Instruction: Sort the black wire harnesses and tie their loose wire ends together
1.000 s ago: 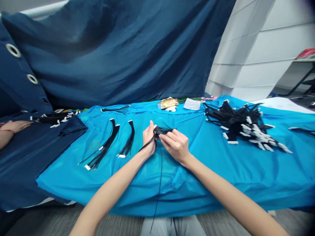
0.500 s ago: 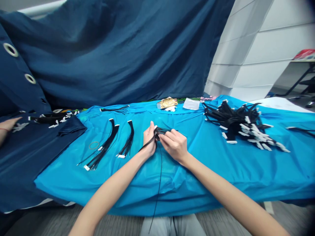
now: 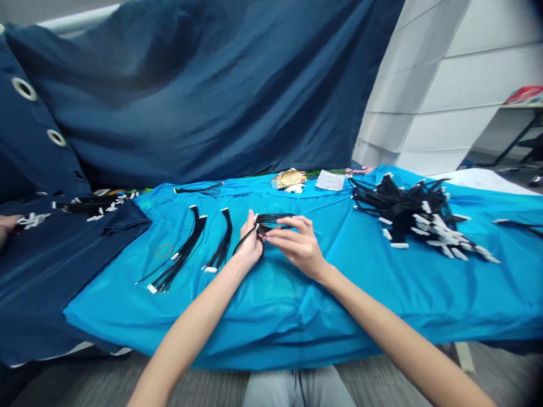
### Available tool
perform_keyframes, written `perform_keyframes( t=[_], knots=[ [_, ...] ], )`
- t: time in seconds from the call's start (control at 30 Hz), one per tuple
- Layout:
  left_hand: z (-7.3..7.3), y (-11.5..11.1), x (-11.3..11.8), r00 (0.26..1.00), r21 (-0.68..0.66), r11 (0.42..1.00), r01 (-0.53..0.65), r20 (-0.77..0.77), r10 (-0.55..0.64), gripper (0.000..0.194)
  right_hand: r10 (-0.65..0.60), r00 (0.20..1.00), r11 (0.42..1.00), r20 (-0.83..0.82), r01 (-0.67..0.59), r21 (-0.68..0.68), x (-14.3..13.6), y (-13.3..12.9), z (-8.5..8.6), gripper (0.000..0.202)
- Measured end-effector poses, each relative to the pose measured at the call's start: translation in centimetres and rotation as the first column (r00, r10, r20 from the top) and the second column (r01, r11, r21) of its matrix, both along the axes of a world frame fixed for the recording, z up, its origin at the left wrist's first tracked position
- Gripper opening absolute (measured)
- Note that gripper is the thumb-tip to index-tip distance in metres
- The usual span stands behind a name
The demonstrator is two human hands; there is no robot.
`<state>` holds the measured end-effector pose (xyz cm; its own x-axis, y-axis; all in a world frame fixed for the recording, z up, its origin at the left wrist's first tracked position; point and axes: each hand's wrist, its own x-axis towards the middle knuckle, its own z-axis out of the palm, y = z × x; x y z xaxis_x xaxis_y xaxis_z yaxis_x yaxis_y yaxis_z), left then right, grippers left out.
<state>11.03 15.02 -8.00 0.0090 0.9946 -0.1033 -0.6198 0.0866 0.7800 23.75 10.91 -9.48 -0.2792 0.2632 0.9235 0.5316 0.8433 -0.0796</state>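
Left of the wire heap (image 3: 405, 200), our left hand (image 3: 251, 244) pinches a black wire bundle (image 3: 274, 217); our right hand (image 3: 302, 247) has fingers extended at its strands, pinching or not we cannot tell. Loose strands could tangle if our left grip slackens.

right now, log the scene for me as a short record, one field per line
left hand: holds black wire bundle
right hand: fingers at the bundle's wires, grip unclear
surface: blue cover
to the left: loose black bundles
to the right: black wire pile with white connectors
far side: gold packet
left edge: co-worker's hand
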Motion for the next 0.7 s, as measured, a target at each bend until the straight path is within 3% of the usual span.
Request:
perform_keyframes(
  t=[0.07, 0.1, 0.17, 0.2, 0.23, 0.27, 0.33, 0.43, 0.5, 0.57, 0.7],
  knots=[
    [-0.1, 0.0, 0.1, 1.0, 0.016, 1.0, -0.025, -0.009, 0.025, 0.027, 0.067, 0.943, 0.958, -0.325, -0.152, -0.242, 0.4, 0.1, 0.7, 0.013],
    [-0.1, 0.0, 0.1, 1.0, 0.028, 0.999, -0.029, -0.007, 0.029, 0.026, 0.063, 0.856, 0.914, -0.513, -0.256, -0.315, 0.7, 0.2, 1.2, 0.014],
    [-0.3, -0.1, 0.2, 1.0, 0.049, 0.998, -0.024, -0.005, 0.025, 0.027, -0.009, 0.588, 0.844, -0.809, -0.43, -0.322, 1.3, 0.5, 1.9, 0.021],
    [-0.4, -0.2, 0.2, 1.0, 0.052, 0.998, -0.021, -0.015, 0.022, 0.027, -0.047, 0.467, 0.831, -0.883, -0.473, -0.294, 1.7, 0.7, 2.2, 0.025],
    [-0.4, -0.3, 0.3, 0.999, 0.053, 0.998, -0.019, -0.03, 0.021, 0.028, -0.079, 0.388, 0.834, -0.918, -0.479, -0.274, 1.9, 0.7, 2.4, 0.028],
    [-0.4, -0.4, 0.4, 0.999, 0.058, 0.998, -0.014, -0.048, 0.017, 0.028, -0.1, 0.36, 0.852, -0.927, -0.451, -0.267, 2.1, 0.7, 2.5, 0.03],
    [-0.3, -0.6, 0.6, 0.996, 0.082, 0.997, 0.001, -0.087, 0.006, 0.029, -0.138, 0.452, 0.911, -0.881, -0.291, -0.292, 2.2, 0.5, 2.5, 0.03],
    [0.1, -1.1, 1.0, 0.992, 0.12, 0.993, -0.001, -0.126, 0.017, 0.031, -0.178, 0.756, 0.968, -0.631, 0.019, -0.249, 1.5, -0.3, 1.9, 0.018],
    [0.3, -1.3, 1.2, 0.989, 0.135, 0.99, -0.035, -0.137, 0.054, 0.033, -0.171, 0.897, 0.976, -0.408, 0.098, -0.193, 0.8, -0.6, 1.4, 0.011],
    [0.4, -1.5, 1.3, 0.986, 0.174, 0.982, -0.071, -0.138, 0.096, 0.037, -0.166, 0.957, 0.975, -0.239, 0.124, -0.182, 0.1, -0.7, 0.9, 0.013],
    [0.3, -1.6, 1.5, 0.98, 0.262, 0.959, -0.106, -0.137, 0.146, 0.044, -0.24, 0.967, 0.957, -0.084, 0.221, -0.188, -0.5, -0.5, 0.3, 0.022]
  ],
)
